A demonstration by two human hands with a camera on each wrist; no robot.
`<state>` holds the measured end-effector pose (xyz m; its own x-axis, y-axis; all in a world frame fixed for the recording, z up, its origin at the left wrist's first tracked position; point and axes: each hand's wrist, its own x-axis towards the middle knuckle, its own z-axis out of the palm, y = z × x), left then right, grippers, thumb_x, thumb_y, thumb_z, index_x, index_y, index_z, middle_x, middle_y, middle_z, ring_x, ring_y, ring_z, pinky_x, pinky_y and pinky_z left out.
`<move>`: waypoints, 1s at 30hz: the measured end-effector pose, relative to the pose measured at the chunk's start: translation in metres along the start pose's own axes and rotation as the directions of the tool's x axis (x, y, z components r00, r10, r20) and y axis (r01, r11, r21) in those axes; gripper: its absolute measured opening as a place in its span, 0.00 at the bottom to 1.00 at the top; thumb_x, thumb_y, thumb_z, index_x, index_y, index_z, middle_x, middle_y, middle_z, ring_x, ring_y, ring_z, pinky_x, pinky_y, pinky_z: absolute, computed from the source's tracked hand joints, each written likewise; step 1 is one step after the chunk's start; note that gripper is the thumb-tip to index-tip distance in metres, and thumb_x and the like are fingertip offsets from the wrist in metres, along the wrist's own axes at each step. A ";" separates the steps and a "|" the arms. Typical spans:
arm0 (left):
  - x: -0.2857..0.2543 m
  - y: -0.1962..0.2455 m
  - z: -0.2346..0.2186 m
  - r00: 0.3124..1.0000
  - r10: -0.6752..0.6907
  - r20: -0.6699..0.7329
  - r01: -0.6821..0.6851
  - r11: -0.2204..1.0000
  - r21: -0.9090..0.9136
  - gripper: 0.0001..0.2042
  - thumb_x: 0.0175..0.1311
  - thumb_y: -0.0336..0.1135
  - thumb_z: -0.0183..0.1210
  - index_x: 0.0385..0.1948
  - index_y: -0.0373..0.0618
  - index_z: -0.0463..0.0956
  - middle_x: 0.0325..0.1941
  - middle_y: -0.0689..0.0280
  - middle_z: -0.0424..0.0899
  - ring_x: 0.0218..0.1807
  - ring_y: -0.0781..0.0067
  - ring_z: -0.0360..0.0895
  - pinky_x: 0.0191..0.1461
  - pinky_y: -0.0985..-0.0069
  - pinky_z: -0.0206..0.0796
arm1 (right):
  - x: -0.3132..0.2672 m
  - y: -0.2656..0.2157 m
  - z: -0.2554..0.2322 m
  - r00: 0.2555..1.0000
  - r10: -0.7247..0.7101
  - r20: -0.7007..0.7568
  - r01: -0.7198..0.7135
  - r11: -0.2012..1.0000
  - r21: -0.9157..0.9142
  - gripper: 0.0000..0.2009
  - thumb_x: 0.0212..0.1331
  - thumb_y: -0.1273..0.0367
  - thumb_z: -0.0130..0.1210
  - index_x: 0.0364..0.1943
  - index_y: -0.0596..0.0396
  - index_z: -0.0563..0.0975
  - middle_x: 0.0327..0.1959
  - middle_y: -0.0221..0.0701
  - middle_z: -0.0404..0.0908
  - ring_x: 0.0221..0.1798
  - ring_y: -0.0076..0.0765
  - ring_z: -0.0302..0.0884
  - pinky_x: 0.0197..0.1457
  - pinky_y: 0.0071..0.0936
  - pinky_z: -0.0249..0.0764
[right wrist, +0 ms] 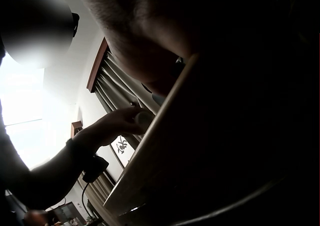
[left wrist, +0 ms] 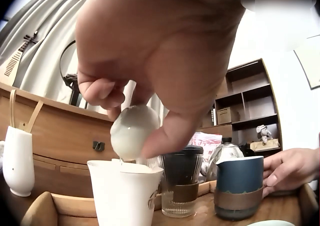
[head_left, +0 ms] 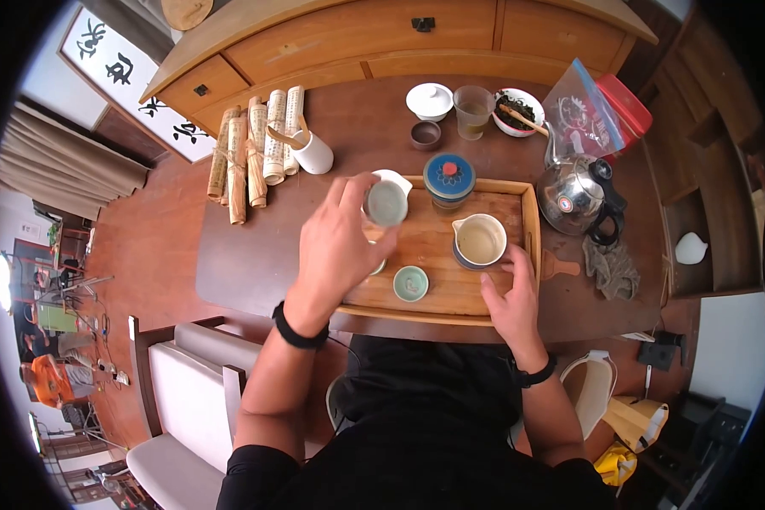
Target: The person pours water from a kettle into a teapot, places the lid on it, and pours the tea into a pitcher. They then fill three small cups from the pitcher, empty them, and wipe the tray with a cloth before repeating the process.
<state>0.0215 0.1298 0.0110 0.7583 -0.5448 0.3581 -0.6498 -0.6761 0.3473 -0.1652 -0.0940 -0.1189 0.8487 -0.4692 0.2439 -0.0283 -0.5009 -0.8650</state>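
Observation:
My left hand [head_left: 335, 234] pinches a small pale green teacup [head_left: 386, 204] between thumb and fingers. The cup is tipped over the mouth of a white pitcher [left wrist: 125, 196], its rim close to the pitcher's lip in the left wrist view. On the right of the wooden tray [head_left: 527, 200], my right hand [head_left: 514, 302] has its fingertips at the side of a blue spouted pitcher [left wrist: 240, 178] with a brown band, thumb spread away. A second green teacup [head_left: 410, 285] sits near the tray's front; another cup [head_left: 377, 265] is mostly hidden behind my left hand.
A jar with a blue patterned lid [head_left: 448, 177] stands at the tray's back. Beyond are a white lidded bowl [head_left: 430, 100], a glass [head_left: 472, 110] and a bowl of tea leaves [head_left: 520, 110]. A steel kettle [head_left: 569, 197] stands right, bamboo scrolls [head_left: 255, 149] left.

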 end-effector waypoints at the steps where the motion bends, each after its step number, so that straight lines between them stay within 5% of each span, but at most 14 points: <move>1: -0.013 0.000 0.003 0.997 -0.044 0.057 0.048 0.996 -0.076 0.29 0.60 0.39 0.79 0.64 0.47 0.82 0.55 0.55 0.87 0.51 0.49 0.90 0.52 0.57 0.84 | 0.000 0.000 0.001 1.000 -0.004 -0.002 0.004 1.000 0.005 0.33 0.67 0.74 0.71 0.75 0.64 0.71 0.69 0.48 0.80 0.69 0.52 0.82 0.71 0.44 0.81; 3: -0.033 0.007 0.007 0.982 -0.106 0.158 0.126 0.985 -0.121 0.28 0.62 0.45 0.81 0.62 0.45 0.83 0.53 0.59 0.90 0.45 0.53 0.91 0.49 0.58 0.84 | 0.000 0.001 0.001 1.000 -0.001 0.000 0.001 1.000 0.003 0.33 0.67 0.74 0.71 0.75 0.64 0.71 0.69 0.47 0.81 0.69 0.52 0.83 0.71 0.44 0.81; 7: -0.049 0.008 0.037 0.974 -0.164 0.157 0.179 0.980 -0.082 0.28 0.60 0.49 0.83 0.59 0.47 0.87 0.56 0.60 0.89 0.49 0.53 0.91 0.51 0.58 0.85 | -0.001 0.004 0.001 1.000 0.015 0.008 -0.015 1.000 0.001 0.33 0.68 0.74 0.70 0.76 0.62 0.72 0.70 0.44 0.82 0.69 0.46 0.83 0.73 0.43 0.80; 13: -0.059 0.000 0.056 0.935 -0.273 0.225 0.279 0.960 0.005 0.31 0.62 0.51 0.82 0.64 0.48 0.86 0.58 0.59 0.86 0.51 0.50 0.91 0.53 0.57 0.85 | 0.000 0.000 0.000 1.000 0.018 0.010 -0.018 1.000 -0.007 0.33 0.67 0.74 0.71 0.75 0.63 0.72 0.69 0.46 0.81 0.69 0.51 0.83 0.71 0.44 0.81; 20: -0.083 -0.006 0.048 0.947 -0.237 0.215 0.256 0.964 -0.070 0.27 0.62 0.48 0.82 0.62 0.50 0.89 0.57 0.59 0.87 0.50 0.49 0.91 0.54 0.56 0.85 | 0.006 -0.008 -0.002 0.999 0.036 0.018 -0.036 0.999 0.019 0.40 0.64 0.71 0.76 0.79 0.62 0.68 0.71 0.49 0.80 0.72 0.54 0.81 0.74 0.47 0.78; 25: -0.090 -0.011 0.063 0.966 -0.190 0.176 0.200 0.979 -0.035 0.20 0.62 0.43 0.80 0.56 0.51 0.92 0.51 0.59 0.89 0.48 0.50 0.91 0.50 0.57 0.85 | 0.038 -0.028 -0.003 0.990 -0.133 0.048 0.140 0.963 -0.230 0.47 0.57 0.67 0.84 0.80 0.61 0.68 0.74 0.49 0.79 0.76 0.57 0.79 0.79 0.47 0.75; 30: -0.086 -0.016 0.063 0.976 -0.110 0.187 0.119 0.992 -0.037 0.17 0.62 0.41 0.79 0.52 0.52 0.94 0.47 0.60 0.90 0.46 0.52 0.92 0.48 0.58 0.84 | 0.062 -0.027 -0.007 0.983 -0.172 0.057 0.181 0.951 -0.252 0.45 0.56 0.65 0.83 0.77 0.59 0.69 0.68 0.51 0.81 0.71 0.63 0.79 0.75 0.53 0.76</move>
<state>-0.0295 0.1564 -0.0801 0.8214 -0.5506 0.1491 -0.5568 -0.7172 0.4190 -0.1158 -0.1147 -0.0772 0.8695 -0.3342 0.3638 -0.0067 -0.7444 -0.6677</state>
